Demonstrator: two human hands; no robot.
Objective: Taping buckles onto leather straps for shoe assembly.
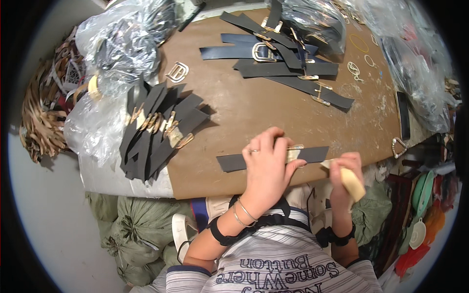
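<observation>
A short dark belt strap (317, 154) with a gold buckle lies near the table's front edge. My left hand (267, 158) holds it down, its fingers bent over the buckle and its thumb on the near side. A pale patch, apparently masking tape (292, 156), shows on the strap beside my thumb. My closed right hand (346, 168), just right of the strap's end, grips a pale yellow roll of masking tape (352, 184). A short pale strip points from this hand toward the strap.
Left on the table is a pile of dark buckled straps (154, 141), with a loose buckle (177, 72) behind it. More buckled straps (273, 53) lie at the back. Clear plastic bags (122, 44) crowd the edges. A dark phone (403, 115) rests at the right edge.
</observation>
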